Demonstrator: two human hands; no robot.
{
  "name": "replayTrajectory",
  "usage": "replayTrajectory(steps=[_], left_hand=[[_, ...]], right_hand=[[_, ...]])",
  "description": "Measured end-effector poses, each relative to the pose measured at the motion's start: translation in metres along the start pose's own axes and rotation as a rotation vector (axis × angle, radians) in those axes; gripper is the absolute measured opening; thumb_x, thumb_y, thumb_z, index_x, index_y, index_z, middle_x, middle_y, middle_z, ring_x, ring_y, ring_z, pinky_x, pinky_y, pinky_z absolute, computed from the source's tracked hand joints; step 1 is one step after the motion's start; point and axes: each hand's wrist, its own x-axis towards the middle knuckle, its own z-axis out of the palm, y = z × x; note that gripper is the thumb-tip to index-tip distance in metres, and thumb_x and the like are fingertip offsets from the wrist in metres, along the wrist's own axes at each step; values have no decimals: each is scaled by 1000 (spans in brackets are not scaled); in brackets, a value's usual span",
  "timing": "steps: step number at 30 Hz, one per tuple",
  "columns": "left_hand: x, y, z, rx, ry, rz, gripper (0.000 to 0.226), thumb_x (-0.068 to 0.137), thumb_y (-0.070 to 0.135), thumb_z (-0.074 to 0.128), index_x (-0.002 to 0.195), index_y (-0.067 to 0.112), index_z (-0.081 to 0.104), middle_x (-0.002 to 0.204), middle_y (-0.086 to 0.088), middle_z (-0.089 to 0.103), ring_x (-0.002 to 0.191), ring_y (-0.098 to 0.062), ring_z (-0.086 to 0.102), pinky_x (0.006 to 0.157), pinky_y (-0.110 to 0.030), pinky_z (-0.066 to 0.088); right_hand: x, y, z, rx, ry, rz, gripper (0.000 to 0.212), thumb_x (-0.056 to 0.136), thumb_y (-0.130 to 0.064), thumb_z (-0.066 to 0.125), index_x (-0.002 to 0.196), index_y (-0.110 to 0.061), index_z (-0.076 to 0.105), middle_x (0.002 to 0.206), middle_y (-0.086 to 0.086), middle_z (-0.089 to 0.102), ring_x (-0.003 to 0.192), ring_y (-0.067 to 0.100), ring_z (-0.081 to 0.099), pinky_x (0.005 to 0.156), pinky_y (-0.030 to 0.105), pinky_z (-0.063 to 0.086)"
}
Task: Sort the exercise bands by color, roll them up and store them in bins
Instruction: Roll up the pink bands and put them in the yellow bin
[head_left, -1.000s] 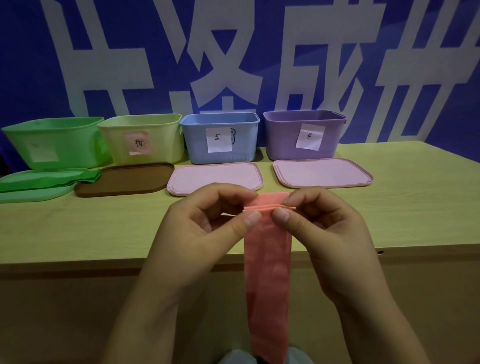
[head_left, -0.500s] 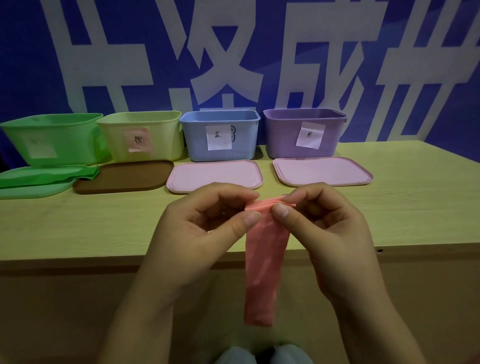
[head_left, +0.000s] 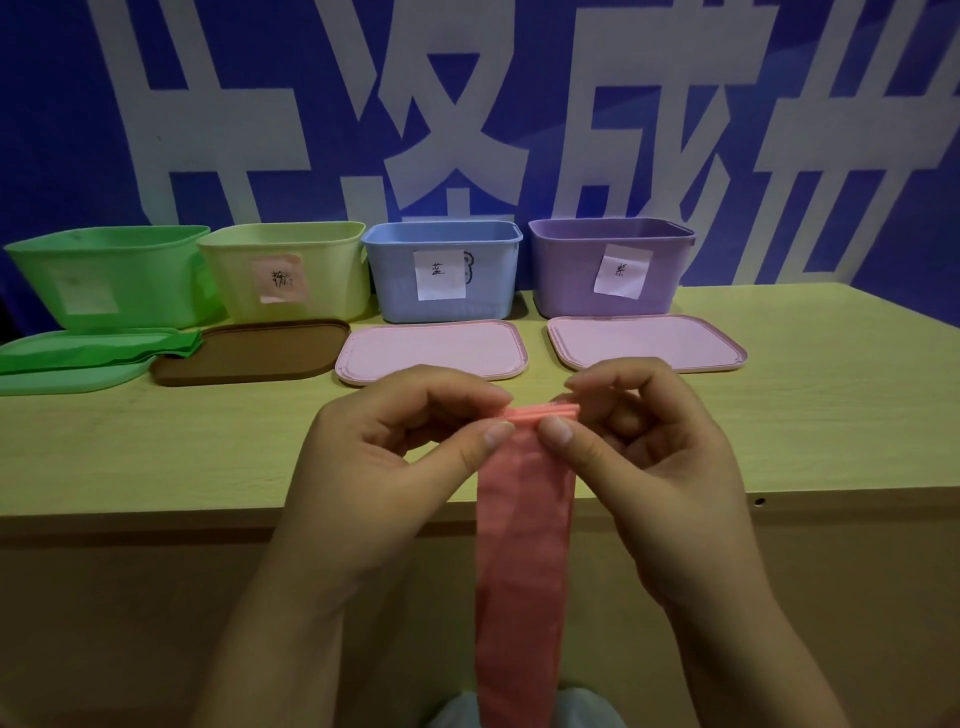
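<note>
A pink exercise band (head_left: 522, 561) hangs down in front of the table's near edge. Its top end is folded into a few flat layers. My left hand (head_left: 395, 457) and my right hand (head_left: 654, 457) both pinch that folded top between thumb and fingers, thumbs toward me. Four bins stand in a row at the back of the table: green (head_left: 109, 275), pale yellow with a pink label (head_left: 291, 270), blue (head_left: 441, 270) and purple (head_left: 613, 265). A folded green band (head_left: 124, 348) lies on the green lid at the left.
Four lids lie flat before the bins: green (head_left: 57, 379), brown (head_left: 249, 353), and two pink, one (head_left: 431, 351) by the blue bin, one (head_left: 649, 340) by the purple. The wooden table (head_left: 805, 405) ends near my hands. A blue wall with white characters stands behind.
The band hung short and slanted half a second ago; now it hangs long and straight again, and both hands hold the folded top a little higher and flatter.
</note>
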Motion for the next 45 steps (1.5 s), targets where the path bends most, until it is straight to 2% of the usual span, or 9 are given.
replayTrajectory(steps=[4,7,11,17,22,26,29,32,45], left_hand=[[1,1,-1,22,-29,45,21,72,21,69,84,38,72,82,15,70,78,-3,65,71,-12,49],[1,1,-2,3,-72,49,19,73,19,67,84,34,71,81,13,68,78,-4,64,71,-13,48],[2,2,-4,15,-160,77,17,77,11,65,89,22,70,84,7,67,81,-7,64,70,-12,46],[0,4,-10,-64,-228,-34,13,74,18,66,85,26,70,84,6,67,80,-6,64,71,-15,49],[0,2,-12,-161,-258,-94,15,70,24,71,83,30,71,83,10,67,78,-4,63,70,-15,49],[0,0,-14,-193,-264,-115,24,69,46,74,84,28,72,83,10,68,79,-4,62,69,-15,49],[-1,1,-14,-170,-270,-107,20,66,35,77,83,28,72,82,9,68,78,-4,63,69,-15,49],[-2,2,-13,-140,-256,-100,14,69,22,70,83,26,72,82,9,69,78,-4,64,69,-15,49],[-3,1,-14,-35,-186,-45,11,73,24,68,84,26,72,82,13,70,80,-6,66,70,-16,51]], right_hand=[[1,-1,-2,-168,-42,-172,20,74,-10,74,81,-26,63,93,-3,68,88,12,66,71,16,50],[3,0,-6,-234,-105,-231,12,76,-18,69,87,-24,64,93,-4,66,93,13,64,74,16,49],[3,1,-9,-246,-118,-236,11,76,-19,68,86,-22,64,89,-4,66,92,13,65,76,18,51],[1,1,-9,-272,-135,-297,8,76,-17,68,80,-20,62,86,-4,66,90,12,65,74,21,51],[1,0,-8,-219,-141,-254,7,74,-17,68,79,-17,63,86,-4,67,89,11,66,74,21,53],[-2,-3,-9,-134,-152,-135,5,73,-17,67,77,-16,64,87,-5,70,82,10,67,63,21,56],[-2,-3,-8,-148,-152,-131,5,73,-13,68,75,-12,63,87,-3,69,83,9,67,67,17,53],[-1,-1,-8,-158,-145,-145,8,73,-10,70,75,-10,62,86,-1,68,85,8,67,72,15,51],[-4,-2,-5,-108,-128,-76,8,74,-4,70,76,-7,63,86,0,70,83,11,69,68,19,53]])
